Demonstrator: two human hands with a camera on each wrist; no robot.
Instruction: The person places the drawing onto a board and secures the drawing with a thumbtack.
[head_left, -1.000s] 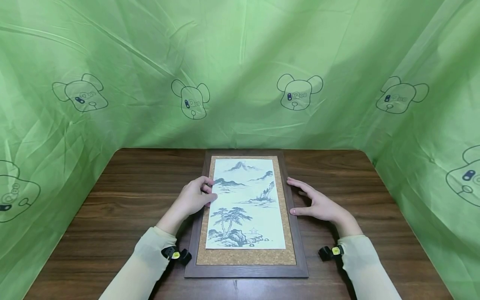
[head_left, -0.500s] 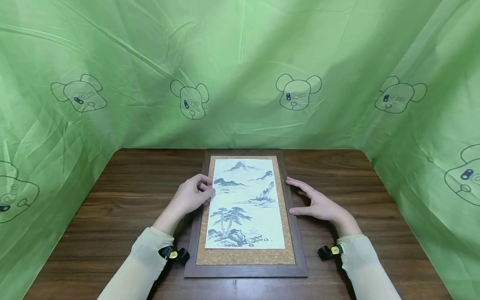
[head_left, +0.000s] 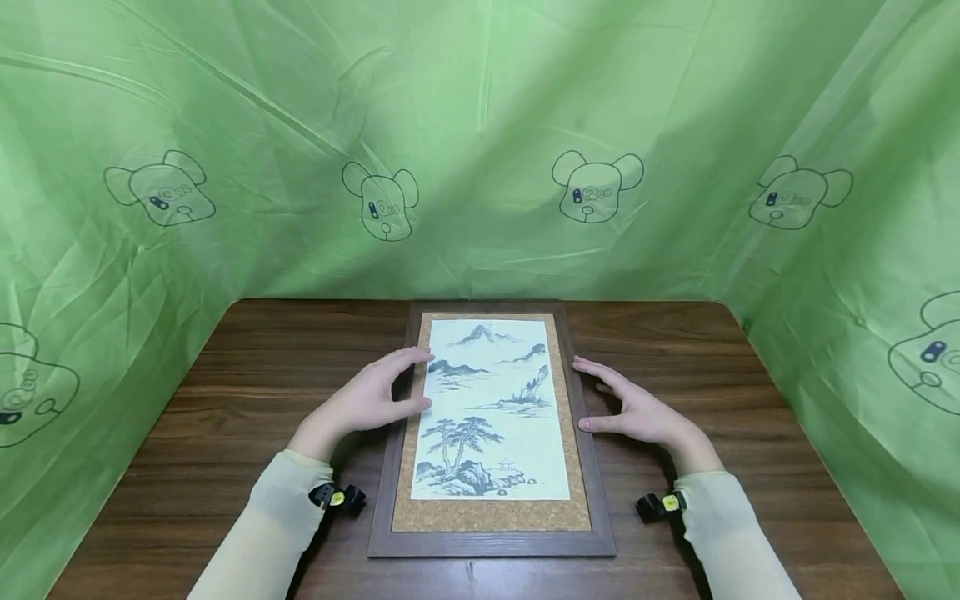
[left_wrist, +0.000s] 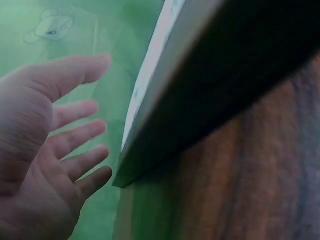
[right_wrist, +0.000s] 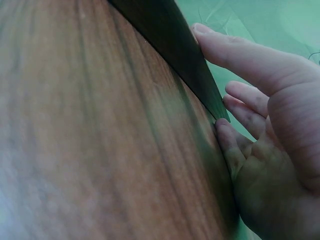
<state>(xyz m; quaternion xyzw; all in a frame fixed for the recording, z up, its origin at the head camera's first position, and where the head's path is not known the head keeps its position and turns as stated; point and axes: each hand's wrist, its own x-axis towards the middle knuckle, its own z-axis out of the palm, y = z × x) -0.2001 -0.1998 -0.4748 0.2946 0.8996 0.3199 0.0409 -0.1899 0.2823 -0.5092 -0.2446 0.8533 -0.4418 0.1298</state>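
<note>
A white sheet printed with a blue-grey landscape (head_left: 495,408) lies on the cork panel (head_left: 491,517) of a dark wooden picture frame (head_left: 491,544). My left hand (head_left: 367,396) is spread over the frame's left side, thumb and index fingertip at the sheet's left edge. In the left wrist view that hand (left_wrist: 55,135) has its fingers apart, with nothing between them. At the frame's right side my right hand (head_left: 641,408) keeps its fingers spread, thumb and fingertips against the outer edge. The right wrist view shows the thumb (right_wrist: 235,52) at the frame's dark side (right_wrist: 175,40).
The frame lies on a brown wood-grain table (head_left: 247,417), its far end near the table's back edge. Green fabric (head_left: 480,125) with outlined bear heads hangs behind and on both sides. A small black camera sits on each wrist.
My left hand has loosened from its pinch-like pose at the sheet's left edge and spread its thumb and fingers apart, the wrist shifting left. The right hand, sheet and frame have stayed put.
</note>
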